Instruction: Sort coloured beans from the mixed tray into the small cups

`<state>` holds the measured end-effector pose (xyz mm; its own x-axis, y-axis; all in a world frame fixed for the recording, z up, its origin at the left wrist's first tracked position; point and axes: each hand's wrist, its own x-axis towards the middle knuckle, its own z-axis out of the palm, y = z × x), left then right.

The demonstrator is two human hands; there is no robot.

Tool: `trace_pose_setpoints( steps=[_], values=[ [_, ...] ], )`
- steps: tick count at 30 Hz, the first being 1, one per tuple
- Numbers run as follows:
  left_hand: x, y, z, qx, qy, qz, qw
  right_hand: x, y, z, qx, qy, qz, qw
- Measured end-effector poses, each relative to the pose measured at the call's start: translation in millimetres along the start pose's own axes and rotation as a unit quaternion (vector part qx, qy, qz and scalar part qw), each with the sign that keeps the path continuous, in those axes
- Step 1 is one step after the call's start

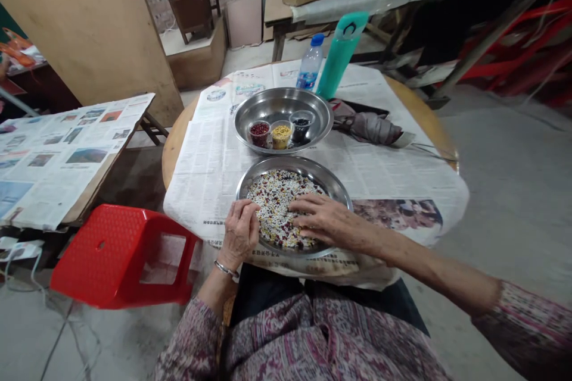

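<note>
A shallow steel basin point(338, 190) on the newspaper-covered table holds a spread of white grains point(279, 199) mixed with dark red, yellow and black pieces. My right hand point(324, 220) reaches over its right side, fingers stretched out and apart, tips at the grains. At the left rim, my left hand point(241, 229) has its fingers curled together; whatever they may hold is hidden. Behind stands a second steel basin point(241, 116) with three clear cups: one of red beans point(259, 133), one of yellow pieces point(281, 136), one of black pieces point(301, 126).
A water bottle point(310, 65) and a teal flask point(342, 56) stand behind the far basin. A folded umbrella point(373, 126) lies to its right. Left of the round table point(440, 131) are a red stool point(100, 256) and a newspaper-covered bench point(58, 155).
</note>
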<state>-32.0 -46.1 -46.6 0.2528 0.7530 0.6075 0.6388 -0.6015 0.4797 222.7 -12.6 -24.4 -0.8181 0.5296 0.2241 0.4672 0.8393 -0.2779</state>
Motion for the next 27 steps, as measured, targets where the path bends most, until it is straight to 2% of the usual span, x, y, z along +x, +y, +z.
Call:
trace_pose_setpoints(
  steps=[3, 6, 9, 14, 18, 21, 24, 27],
  values=[
    [0.4, -0.1, 0.1, 0.003, 0.003, 0.002, 1.000, -2.4, 24.2, 6.1, -0.033, 0.062, 0.096, 0.993],
    [1.0, -0.4, 0.1, 0.006, 0.004, 0.005, 1.000, 6.9, 36.8, 14.1, -0.041, 0.098, 0.191, 0.976],
    [1.0, -1.1, 0.2, 0.007, 0.003, 0.006, 1.000, 28.0, 32.9, 18.5, -0.034, 0.102, 0.218, 0.970],
    [0.5, -0.8, 0.3, 0.007, 0.002, -0.001, 1.000, 70.1, 10.4, 22.5, -0.057, 0.104, 0.199, 0.973],
    [1.3, 1.8, -0.3, 0.005, 0.012, 0.005, 1.000, 84.4, -6.8, 31.6, -0.055, 0.095, 0.155, 0.982],
    [1.4, 2.5, -0.6, 0.007, 0.017, 0.009, 1.000, 77.8, -17.4, 34.6, -0.001, 0.063, 0.060, 0.996],
    [0.6, 1.8, -0.5, 0.008, 0.011, 0.003, 1.000, 60.2, -19.0, 28.7, 0.026, 0.028, -0.021, 0.999],
    [0.0, 1.1, -0.1, 0.003, 0.007, 0.000, 1.000, 39.1, -4.8, 18.8, 0.004, 0.040, -0.023, 0.999]
  ],
)
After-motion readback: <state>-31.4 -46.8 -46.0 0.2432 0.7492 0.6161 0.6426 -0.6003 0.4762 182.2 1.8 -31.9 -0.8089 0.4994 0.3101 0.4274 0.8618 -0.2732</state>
